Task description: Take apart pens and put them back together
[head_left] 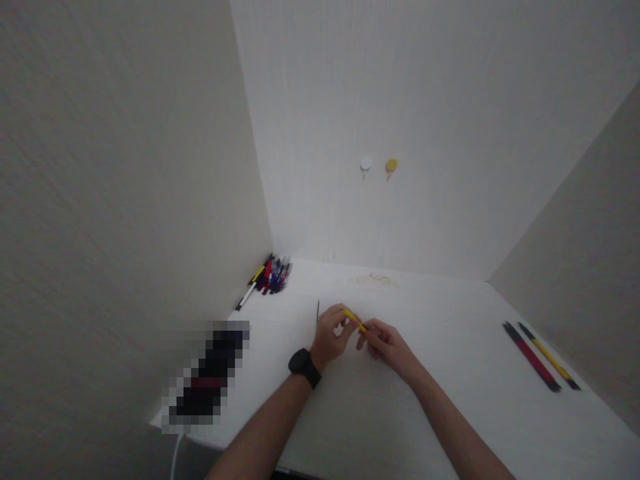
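Left hand [331, 331] and right hand [389, 343] pinch the slim yellow plastic-looking pen [351, 315]. Long axis: ten-to-four o'clock.

We've got a slim yellow pen [349, 315] pinched between our left hand [332, 333] and right hand [386, 341], slanting from upper left down to lower right, with a bit of black near its lower end, and it's partly covered so we can't really tell if it's in one piece. There's also a thin dark stick [317, 311] pointing away from us, right by the left hand, lower end hidden.
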The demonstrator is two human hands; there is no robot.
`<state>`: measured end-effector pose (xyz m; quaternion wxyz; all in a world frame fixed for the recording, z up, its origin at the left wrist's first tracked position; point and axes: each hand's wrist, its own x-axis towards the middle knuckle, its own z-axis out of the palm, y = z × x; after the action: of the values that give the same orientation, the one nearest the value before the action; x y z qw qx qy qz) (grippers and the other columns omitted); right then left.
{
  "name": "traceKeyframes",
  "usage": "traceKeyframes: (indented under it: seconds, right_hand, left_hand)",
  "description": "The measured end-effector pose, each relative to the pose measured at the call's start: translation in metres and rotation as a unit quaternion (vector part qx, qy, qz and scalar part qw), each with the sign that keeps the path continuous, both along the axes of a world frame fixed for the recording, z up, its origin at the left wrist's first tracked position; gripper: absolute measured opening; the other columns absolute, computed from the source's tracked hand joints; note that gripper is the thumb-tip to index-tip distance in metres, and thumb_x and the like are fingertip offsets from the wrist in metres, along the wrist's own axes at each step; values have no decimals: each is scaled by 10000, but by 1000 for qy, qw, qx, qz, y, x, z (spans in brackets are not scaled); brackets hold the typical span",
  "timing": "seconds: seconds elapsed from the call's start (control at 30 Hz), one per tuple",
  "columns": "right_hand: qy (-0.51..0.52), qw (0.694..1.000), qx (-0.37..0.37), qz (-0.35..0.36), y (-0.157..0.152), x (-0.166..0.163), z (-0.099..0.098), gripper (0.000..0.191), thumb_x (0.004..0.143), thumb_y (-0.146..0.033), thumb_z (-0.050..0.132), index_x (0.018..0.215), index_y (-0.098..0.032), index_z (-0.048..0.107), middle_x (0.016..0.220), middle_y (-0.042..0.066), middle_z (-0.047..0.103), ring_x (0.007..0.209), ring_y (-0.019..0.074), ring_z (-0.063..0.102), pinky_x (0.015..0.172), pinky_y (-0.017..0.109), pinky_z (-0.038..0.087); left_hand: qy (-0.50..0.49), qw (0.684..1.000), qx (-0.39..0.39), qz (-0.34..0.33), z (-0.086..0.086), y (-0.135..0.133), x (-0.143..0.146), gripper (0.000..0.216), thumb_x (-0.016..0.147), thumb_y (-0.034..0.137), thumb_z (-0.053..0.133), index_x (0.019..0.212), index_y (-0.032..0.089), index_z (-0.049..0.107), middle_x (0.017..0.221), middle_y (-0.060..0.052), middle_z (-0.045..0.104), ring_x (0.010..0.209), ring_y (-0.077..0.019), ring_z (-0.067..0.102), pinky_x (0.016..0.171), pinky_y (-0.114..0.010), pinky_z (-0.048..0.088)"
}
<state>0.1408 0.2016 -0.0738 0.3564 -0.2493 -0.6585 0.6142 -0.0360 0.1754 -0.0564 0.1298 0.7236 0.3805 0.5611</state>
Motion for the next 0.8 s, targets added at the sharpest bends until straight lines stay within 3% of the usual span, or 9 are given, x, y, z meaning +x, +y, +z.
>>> traceKeyframes:
  seconds: [0.2, 0.33, 0.5, 0.67, 0.8]
  right_hand:
    - [-47, 998, 37, -33, -2, -1, 1, 341, 848, -485, 571, 963, -167, 606, 765, 47, 685, 451, 64, 388, 438, 218, 302]
    - [-95, 988, 78, -94, -4, 0, 1, 273, 848, -436, 586, 943, -182, 615, 812, 59, 700, 496, 89, 439, 468, 230, 320]
    - [-119, 970, 117, -175, -1, 3, 1, 248, 869, -416, 547, 992, -201, 541, 808, 55, 712, 496, 112, 446, 499, 249, 347]
    - [-187, 937, 192, -226, 2, 7, -2, 306, 902, -342, 456, 1168, -205, 520, 689, 10, 663, 511, 140, 477, 539, 260, 361]
    - [-252, 906, 235, -246, 2, 7, -3, 279, 906, -323, 419, 1117, -202, 557, 675, 9, 644, 575, 161, 540, 579, 269, 366]
  left_hand:
    - [18, 998, 6, 64, -3, 0, 1, 207, 904, 289, 514, 748, 177, 592, 664, -16, 529, 626, -126, 466, 585, -264, 381]
    - [-6, 993, 3, 117, -5, 4, -1, 277, 901, 304, 516, 652, 182, 521, 600, 10, 460, 570, -113, 430, 538, -251, 350]
    - [-45, 982, -21, 184, -5, 8, -6, 284, 914, 332, 491, 674, 183, 519, 607, 20, 431, 562, -108, 412, 520, -239, 332]
    - [-27, 971, -11, 236, -4, 9, -5, 279, 913, 304, 491, 662, 182, 486, 618, 24, 433, 573, -106, 414, 542, -239, 317]
    - [-17, 962, -4, 273, -4, 9, -4, 299, 912, 289, 493, 636, 183, 447, 606, 29, 415, 563, -105, 396, 547, -244, 298]
